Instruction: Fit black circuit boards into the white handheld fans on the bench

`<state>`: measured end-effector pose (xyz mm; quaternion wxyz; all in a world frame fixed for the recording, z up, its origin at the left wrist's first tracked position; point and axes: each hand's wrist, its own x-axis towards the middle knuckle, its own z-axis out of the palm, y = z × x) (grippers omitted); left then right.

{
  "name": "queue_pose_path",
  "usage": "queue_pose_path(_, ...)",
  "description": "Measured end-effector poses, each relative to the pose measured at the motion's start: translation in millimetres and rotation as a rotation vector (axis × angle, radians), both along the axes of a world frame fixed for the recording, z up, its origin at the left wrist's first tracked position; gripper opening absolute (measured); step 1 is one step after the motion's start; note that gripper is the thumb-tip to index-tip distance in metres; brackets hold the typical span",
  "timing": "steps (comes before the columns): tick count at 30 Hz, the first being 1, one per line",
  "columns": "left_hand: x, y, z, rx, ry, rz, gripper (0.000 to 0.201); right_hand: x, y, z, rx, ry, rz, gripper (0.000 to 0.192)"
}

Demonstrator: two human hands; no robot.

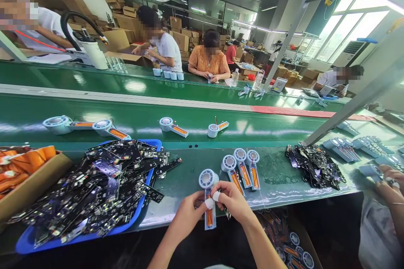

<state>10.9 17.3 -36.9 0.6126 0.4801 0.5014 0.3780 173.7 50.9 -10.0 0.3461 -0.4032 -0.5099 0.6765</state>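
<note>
At the bench's near edge, both hands pinch one small fan (208, 193); left hand (189, 214) and right hand (232, 201) flank its handle, which points toward the person; circuit boards (104, 185) lie left

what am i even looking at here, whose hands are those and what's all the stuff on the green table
This is one picture from a camera worn on a person's head, looking forward and down, so the two bare hands at the bottom are the wearer's own. There is no robot. The left hand and right hand together hold a small fan-shaped part: a round white head with a long handle showing an orange strip inside. Some fingertips are wrapped in white tape.

They work at a green bench. Just beyond the hands lie three more of these parts. To the left, a blue tray is heaped with black circuit boards; another heap of boards lies to the right. More parts sit on the green conveyor belt behind. Other people work across it and alongside.
</note>
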Motion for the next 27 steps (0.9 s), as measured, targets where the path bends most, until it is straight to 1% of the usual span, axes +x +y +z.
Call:
queue_pose_path(2,3,2,3.4,-0.068,-0.165,-0.11,0.041,1,-2,2.6,-0.006,0.084,0.023,0.012)
queue_pose_path(3,5,2,5.2,-0.08,-0.234,-0.116,0.042,2,-4,4.3,-0.004,0.121,0.034,0.013)
queue_pose_path(4,7,1,6.6,-0.075,-0.286,-0.077,0.043,3,-5,6.0,0.003,0.143,0.039,0.014)
queue_pose_path(5,9,1,7.3,-0.06,-0.315,0.004,0.045,4,-5,7.6,0.012,0.146,0.035,0.015)
queue_pose_path(7,12,-1,6.2,-0.009,-0.309,0.214,0.052,5,-6,10.2,0.037,0.119,0.0,0.019)
queue_pose_path(8,13,-2,4.8,0.02,-0.281,0.297,0.054,6,-5,11.1,0.055,0.102,-0.024,0.022)
queue_pose_path(9,14,-4,2.9,0.043,-0.246,0.341,0.056,6,-5,11.6,0.083,0.085,-0.047,0.025)
queue_pose_path(10,15,-5,1.0,0.059,-0.208,0.354,0.057,7,-5,11.9,0.122,0.063,-0.066,0.029)
queue_pose_path(12,15,-9,-2.4,0.084,-0.136,0.35,0.055,8,-4,11.8,0.245,-0.041,-0.116,0.036)
queue_pose_path(13,15,-10,-3.6,0.098,-0.099,0.354,0.053,8,-4,11.8,0.321,-0.14,-0.149,0.037)
queue_pose_path(15,13,-12,-4.3,0.131,-0.02,0.396,0.049,10,-5,13.4,0.49,-0.412,-0.189,0.027)
queue_pose_path(16,12,-12,-3.8,0.146,0.019,0.421,0.048,11,-7,15.3,0.572,-0.562,-0.177,0.02)
queue_pose_path(17,10,-12,-2.6,0.153,0.053,0.438,0.047,11,-9,18.2,0.647,-0.704,-0.139,0.015)
queue_pose_path(19,7,-10,1.5,0.148,0.096,0.446,0.045,12,-14,26.7,0.766,-0.911,0.008,0.016)
queue_pose_path(21,4,-8,7.1,0.13,0.112,0.429,0.041,13,-19,37.0,0.823,-0.969,0.211,0.01)
queue_pose_path(22,4,-8,10.1,0.12,0.116,0.421,0.04,12,-21,41.7,0.837,-0.948,0.31,0.007)
queue_pose_path(24,4,-7,15.0,0.101,0.102,0.389,0.037,10,-22,47.4,0.847,-0.834,0.441,0.012)
queue_pose_path(25,4,-8,16.6,0.08,0.072,0.364,0.037,8,-22,47.8,0.824,-0.754,0.461,0.013)
queue_pose_path(26,5,-8,17.6,0.048,0.016,0.335,0.038,7,-22,46.3,0.771,-0.67,0.451,0.016)
queue_pose_path(27,6,-9,17.9,0.006,-0.065,0.302,0.04,4,-21,43.1,0.685,-0.584,0.419,0.022)
